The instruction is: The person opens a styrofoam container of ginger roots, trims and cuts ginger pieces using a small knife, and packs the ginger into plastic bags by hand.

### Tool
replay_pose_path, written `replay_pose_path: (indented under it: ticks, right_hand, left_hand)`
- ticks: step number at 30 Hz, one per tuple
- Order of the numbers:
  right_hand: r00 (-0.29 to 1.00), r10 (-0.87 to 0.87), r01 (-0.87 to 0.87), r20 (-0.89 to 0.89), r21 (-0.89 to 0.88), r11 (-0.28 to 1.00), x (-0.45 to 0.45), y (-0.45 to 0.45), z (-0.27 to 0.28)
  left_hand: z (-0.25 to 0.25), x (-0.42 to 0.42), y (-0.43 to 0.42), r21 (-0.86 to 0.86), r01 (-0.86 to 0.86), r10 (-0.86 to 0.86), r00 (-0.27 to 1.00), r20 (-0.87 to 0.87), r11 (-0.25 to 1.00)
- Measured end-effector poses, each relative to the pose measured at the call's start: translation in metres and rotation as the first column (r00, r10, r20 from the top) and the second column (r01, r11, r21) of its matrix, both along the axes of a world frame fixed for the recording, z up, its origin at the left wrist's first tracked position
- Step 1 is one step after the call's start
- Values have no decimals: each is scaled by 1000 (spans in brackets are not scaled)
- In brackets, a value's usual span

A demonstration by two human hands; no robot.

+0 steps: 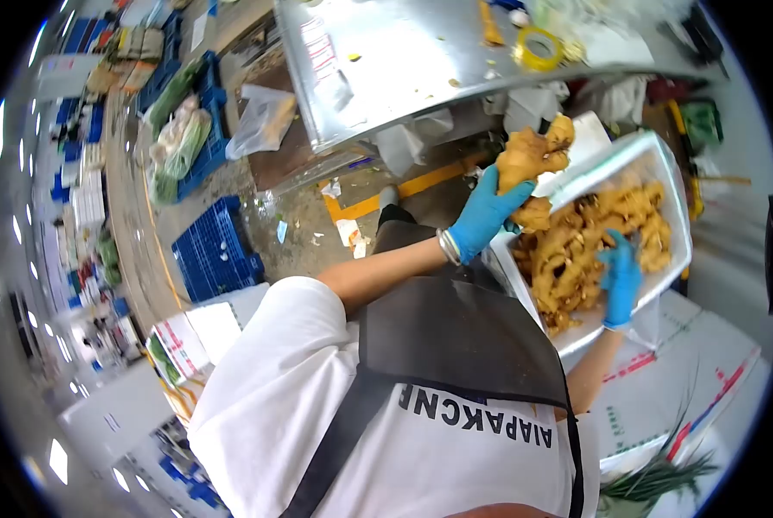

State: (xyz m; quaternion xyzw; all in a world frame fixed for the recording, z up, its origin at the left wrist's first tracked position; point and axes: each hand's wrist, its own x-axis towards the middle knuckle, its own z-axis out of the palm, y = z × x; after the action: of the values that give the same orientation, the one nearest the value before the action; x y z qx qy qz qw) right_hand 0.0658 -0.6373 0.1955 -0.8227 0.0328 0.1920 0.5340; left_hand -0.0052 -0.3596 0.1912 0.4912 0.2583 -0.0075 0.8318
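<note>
My left hand (pixel 483 217), in a blue glove, is closed around a large knobbly piece of ginger (pixel 525 158). Part of the root sticks out above the fingers and part shows below them. A white foam box (pixel 678 216) with a pale liner stands to the right, holding a heap of ginger (pixel 576 250). Over the right part of that heap is my right hand (pixel 621 281), also blue-gloved, with its fingers apart and slightly bent. No piece is visible in its grasp. Whether its fingertips touch the ginger is unclear.
A metal table (pixel 404 65) with a yellow tape roll (pixel 539 49) lies ahead. Blue pallets (pixel 218 250) and a plastic bag (pixel 264 121) are at left. White boxes (pixel 641 380) and green stalks (pixel 658 479) are at lower right. Scraps litter the floor (pixel 304 229).
</note>
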Motion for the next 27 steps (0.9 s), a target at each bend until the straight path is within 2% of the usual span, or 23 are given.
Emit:
replay_pose_path:
  ticks: [1,2,3,4,6,7,8,9,10,11,12,13,15,17,19,20,21,22,24,27]
  right_hand:
    - [982,182,-173,-46,153,973,-5,57,10]
    - [929,361,-319,-84,312,895,-10,115,20]
    - [875,405,-257,-267,452,854,-20,160,9]
    - [880,443,-345,-173,409,845,-34,210,3]
    - [872,474,-393,-127,397,829,-53,295,5]
    - [867,464,-355,-180,429,830,-58,329,7]
    - [806,527,-385,-269,438,812,-52,354,10]
    - [807,539,-410,-242,428,805,-48,384,9]
    - [805,550,-432,-221,418,799,-46,416,6]
    - [804,556,-446,-210,406,798,-48,446,4]
    - [755,612,-514,-236,367,775,-51,478,3]
    - [702,662,-580,-263,328,745,-52,513,1]
    - [568,746,-677,-348,319,664,-59,586,-4]
    - [404,798,-702,-448,407,584,-76,658,-24]
    - [277,823,-690,-496,494,529,-97,731,-60]
    - [281,798,-664,-534,492,563,-108,767,-74]
    - [328,767,-663,-552,444,603,-118,799,-101]
    - [361,760,-734,-539,338,589,-125,831,-102]
    - [485,712,-736,-507,202,646,-139,884,-163]
    - [450,696,-688,-560,280,670,-144,927,-243]
  left_hand:
    - [-15,-10,15,-9,-118,118,991,57,993]
    - [13,-21,39,-27,-141,139,988,-61,990]
    - [8,-32,59,4,-190,190,982,-17,982]
    - [-5,-45,81,33,-237,237,971,28,971]
    - [-13,-68,133,128,-311,300,949,100,942]
    - [-6,-86,175,79,-232,229,972,45,969]
    - [-6,-111,225,396,-60,43,998,52,916]
    - [-10,-136,277,671,99,-130,992,-4,735]
    - [-15,-154,321,610,-84,135,990,-38,788]
    - [-22,-172,363,549,-268,381,919,-101,792]
    - [-54,-192,416,627,-508,613,788,61,591]
    - [-63,-209,459,683,-639,777,608,165,354]
    - [-141,-254,548,946,-321,943,323,75,34]
    - [-195,-260,597,985,-163,987,160,-31,58]
    - [-246,-269,639,869,-441,971,176,-161,224]
    - [-271,-277,659,603,-714,934,299,-195,355]
    - [-287,-280,672,240,-861,892,418,-171,449]
    - [-276,-265,670,419,-842,939,323,-117,341]
    - [-248,-252,662,429,-826,926,369,-78,365]
    - [-231,-244,653,411,-820,908,415,-54,399]
